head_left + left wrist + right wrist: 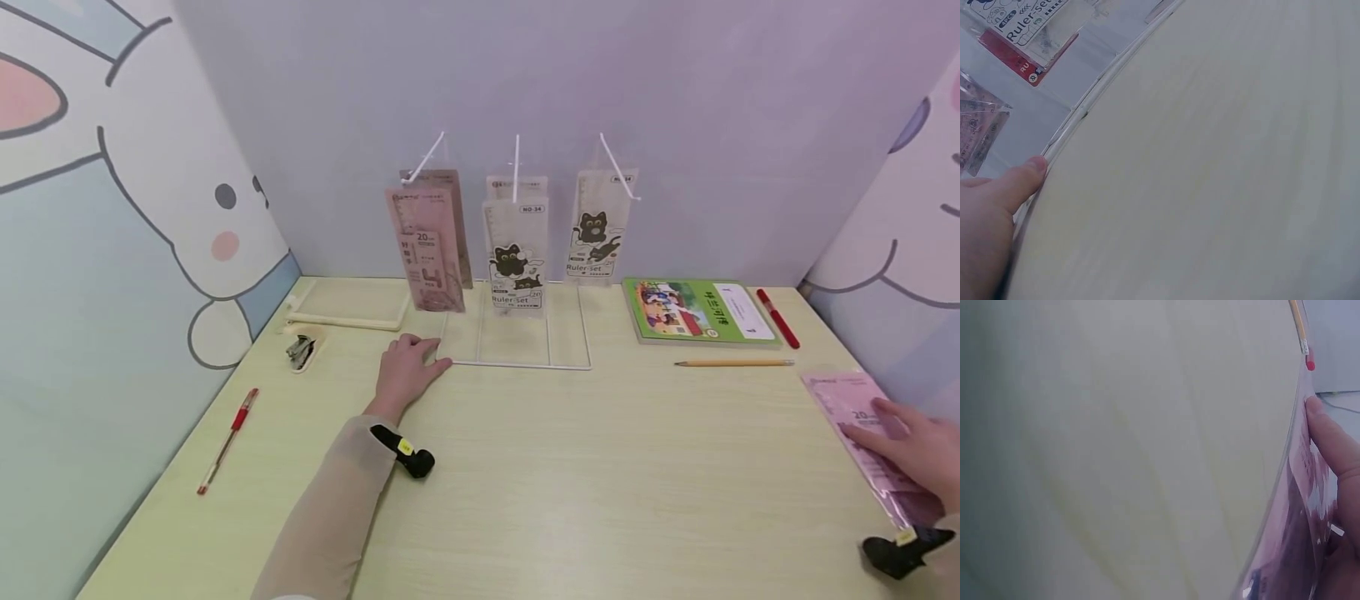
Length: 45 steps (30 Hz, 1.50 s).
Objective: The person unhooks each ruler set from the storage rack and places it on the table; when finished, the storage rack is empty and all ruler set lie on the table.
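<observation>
A white wire display rack (pixel 517 365) stands on the table with packets on its three hooks. My left hand (pixel 405 371) holds the front left corner of its base; in the left wrist view the thumb (pixel 1025 178) lies against the wire. At the far right, my right hand (pixel 911 442) grips a pink ruler set packet (pixel 843 400) by its side. Its clear wrapper (pixel 1282 531) shows in the right wrist view, where the other fingers are mostly hidden. Pink packets (pixel 431 250) hang on the left hook. White cat-print ruler sets hang in the middle (pixel 516 258) and on the right (pixel 600 225).
Behind the right hand lie a green book (pixel 697 312), a red pen (pixel 778 318) and a pencil (pixel 735 363). On the left are a cream tray-like frame (pixel 348 304), a stapler (pixel 302 352) and a red-capped pen (pixel 228 442). Printed walls enclose the table.
</observation>
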{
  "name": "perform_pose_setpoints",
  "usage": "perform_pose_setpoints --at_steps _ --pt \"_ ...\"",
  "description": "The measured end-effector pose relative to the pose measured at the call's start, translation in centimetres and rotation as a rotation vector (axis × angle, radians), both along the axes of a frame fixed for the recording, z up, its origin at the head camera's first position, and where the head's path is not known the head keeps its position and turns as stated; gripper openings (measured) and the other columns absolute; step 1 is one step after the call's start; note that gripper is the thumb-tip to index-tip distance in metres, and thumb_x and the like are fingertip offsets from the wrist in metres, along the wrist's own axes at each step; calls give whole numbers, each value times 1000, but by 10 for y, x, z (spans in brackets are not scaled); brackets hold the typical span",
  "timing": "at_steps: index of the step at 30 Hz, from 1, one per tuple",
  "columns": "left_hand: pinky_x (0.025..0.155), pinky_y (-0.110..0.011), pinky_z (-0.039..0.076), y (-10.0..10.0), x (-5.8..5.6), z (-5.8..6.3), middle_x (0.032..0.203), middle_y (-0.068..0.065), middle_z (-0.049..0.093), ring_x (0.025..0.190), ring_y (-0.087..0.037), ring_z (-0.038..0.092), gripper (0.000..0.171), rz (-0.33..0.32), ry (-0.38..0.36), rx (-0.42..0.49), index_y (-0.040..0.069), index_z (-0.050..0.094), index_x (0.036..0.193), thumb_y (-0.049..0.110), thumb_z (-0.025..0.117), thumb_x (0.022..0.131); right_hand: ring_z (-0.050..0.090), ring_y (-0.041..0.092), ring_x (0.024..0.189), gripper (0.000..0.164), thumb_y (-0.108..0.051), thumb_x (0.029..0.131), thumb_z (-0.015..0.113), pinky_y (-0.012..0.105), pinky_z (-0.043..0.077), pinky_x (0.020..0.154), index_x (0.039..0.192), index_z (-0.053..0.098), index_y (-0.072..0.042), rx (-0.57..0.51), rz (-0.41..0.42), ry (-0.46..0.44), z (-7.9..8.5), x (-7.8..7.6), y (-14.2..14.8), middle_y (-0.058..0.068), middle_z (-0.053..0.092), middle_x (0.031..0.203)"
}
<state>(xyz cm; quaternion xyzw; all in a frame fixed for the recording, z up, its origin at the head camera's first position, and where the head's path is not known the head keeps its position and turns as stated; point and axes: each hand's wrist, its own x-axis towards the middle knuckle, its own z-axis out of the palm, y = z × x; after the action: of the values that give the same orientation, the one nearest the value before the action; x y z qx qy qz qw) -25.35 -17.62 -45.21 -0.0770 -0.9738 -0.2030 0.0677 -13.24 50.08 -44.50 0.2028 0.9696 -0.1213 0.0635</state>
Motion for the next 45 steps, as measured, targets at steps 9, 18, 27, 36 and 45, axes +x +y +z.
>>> perform_pose_setpoints --at_steps 9,18,27,36,45 --pt "93 -51 33 0 1 1 123 -16 49 108 -32 44 54 4 -12 1 17 58 129 53 57 88 21 61 107 104 -69 85 43 67 36 78 142 5 8 44 67 10 7 0 -5 49 15 124" --pt "92 -50 33 0 2 2 122 -16 49 109 -31 44 54 2 -5 3 17 59 128 52 57 88 19 63 112 91 -60 90 43 73 18 86 146 10 4 26 152 190 22 -17 -30 46 20 129" --pt "92 -51 33 -2 1 1 122 -15 49 108 -32 44 54 -3 7 9 17 59 128 53 57 88 19 62 116 86 -54 90 51 73 14 85 147 17 0 -131 275 271 39 -57 -87 45 25 131" --pt "92 -50 33 -1 1 1 122 -15 49 108 -31 44 54 1 -2 12 17 59 128 53 57 87 16 64 116 90 -60 87 52 76 22 83 150 13 -8 -222 325 196 49 -92 -138 41 16 139" --pt "90 -50 34 -1 0 1 120 -15 50 106 -32 45 53 -12 13 17 16 60 126 52 58 87 15 62 122 86 -57 86 57 75 20 88 150 19 -13 -208 431 226 68 -124 -183 40 17 139"
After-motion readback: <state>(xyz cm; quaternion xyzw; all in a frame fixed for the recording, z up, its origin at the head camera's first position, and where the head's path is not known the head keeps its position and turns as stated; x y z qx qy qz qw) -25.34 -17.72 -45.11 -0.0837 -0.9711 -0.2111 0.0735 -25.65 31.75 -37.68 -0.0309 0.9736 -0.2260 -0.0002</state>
